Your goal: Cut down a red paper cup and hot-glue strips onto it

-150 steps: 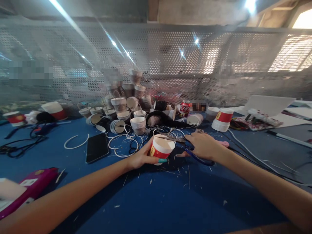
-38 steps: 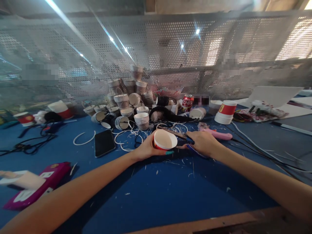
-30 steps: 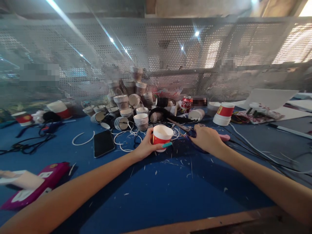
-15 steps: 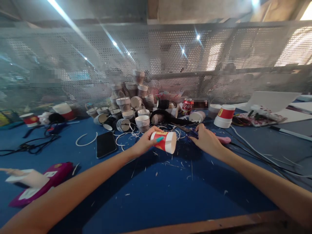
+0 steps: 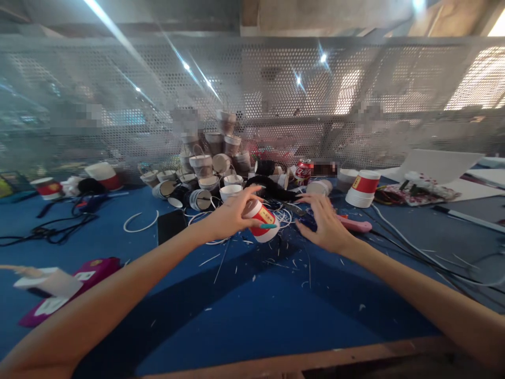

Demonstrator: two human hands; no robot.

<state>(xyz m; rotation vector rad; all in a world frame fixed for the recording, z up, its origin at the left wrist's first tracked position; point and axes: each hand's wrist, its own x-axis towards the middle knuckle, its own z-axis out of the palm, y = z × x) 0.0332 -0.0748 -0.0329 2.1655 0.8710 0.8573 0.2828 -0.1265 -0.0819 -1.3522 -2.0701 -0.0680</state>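
Note:
My left hand (image 5: pixel 229 216) grips a red and white paper cup (image 5: pixel 262 222), tipped over so its mouth faces down and to the right, above the blue table top (image 5: pixel 252 310). My right hand (image 5: pixel 324 221) hovers just right of the cup with fingers spread and nothing in it. Blue-handled scissors (image 5: pixel 304 220) lie on the table under and just left of its fingers. A pink tool (image 5: pixel 355 225) lies right behind the right hand.
A heap of cut paper cups (image 5: pixel 209 168) stands behind the hands with white paper rings (image 5: pixel 138 223) and scraps. A black phone (image 5: pixel 169 225), a soda can (image 5: pixel 304 169), a cup stack (image 5: pixel 361 190), cables (image 5: pixel 47 229) and a pink case (image 5: pixel 74 279) lie around. A perforated metal screen (image 5: pixel 276 95) closes the back.
My right hand has put the scissors down on the table and opened. My left hand has tipped the cup from upright onto its side and further, mouth downward.

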